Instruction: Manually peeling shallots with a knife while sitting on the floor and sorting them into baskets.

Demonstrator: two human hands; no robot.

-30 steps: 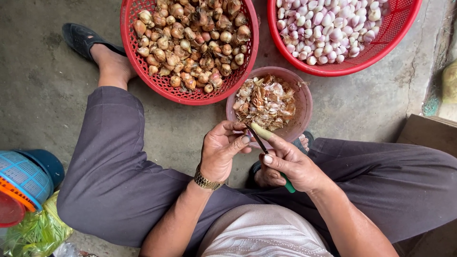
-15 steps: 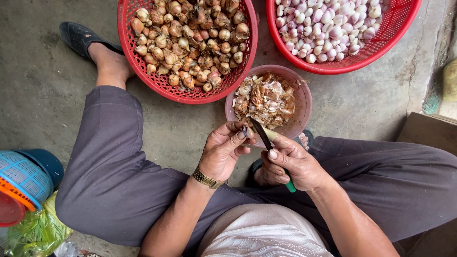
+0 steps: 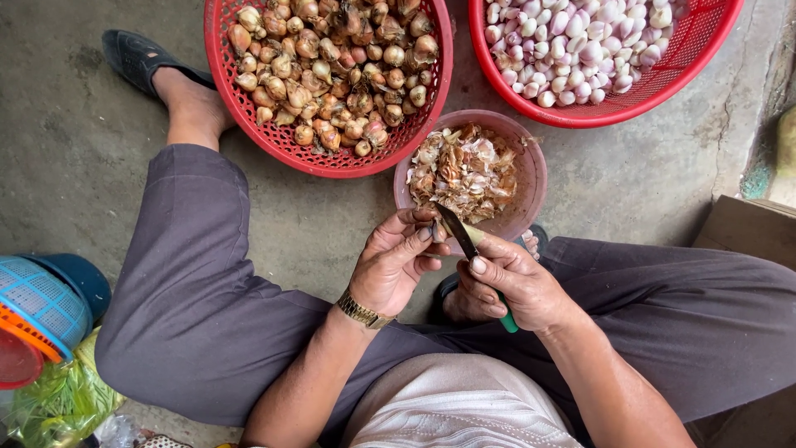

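Shirt [image 3: 460,406]: pale and ribbed, nearest of all, at the bottom of the view.
Trousers [image 3: 199,307]: grey, knees spread wide to left and right as the person squats over the concrete floor [image 3: 66,149].
Wristwatch [image 3: 363,312]: gold band on the left wrist.
Left hand [image 3: 396,270]: fingers curled in, tips pinched together on something small at the knife's blade; the thing itself is hidden by the fingers, so I cannot tell what it is.
Right hand [image 3: 510,282]: clenched around the knife's green handle, thumb pressed up along the blade.
Knife [image 3: 461,235]: dark blade pointing away and to the left, between the two hands, its tip over the near rim of the bowl.
Bowl [image 3: 535,178]: pinkish, round, just beyond the hands, on the floor between the knees, filled with dry brown and pale peelings [image 3: 460,170].
Left clutter: a blue basket [image 3: 41,299] with an orange rim and some green plastic sit near the left knee.
Box [image 3: 746,232]: brown cardboard edge at the right, beside the right knee.
Sandal [image 3: 137,56]: dark, on the foot far left.
Left basket [image 3: 224,79]: red mesh, far side, touching the bowl's far left rim, full of unpeeled brown shallots [image 3: 332,66].
Right basket [image 3: 696,58]: red mesh, far right, holding peeled pink-white shallots [image 3: 580,41].
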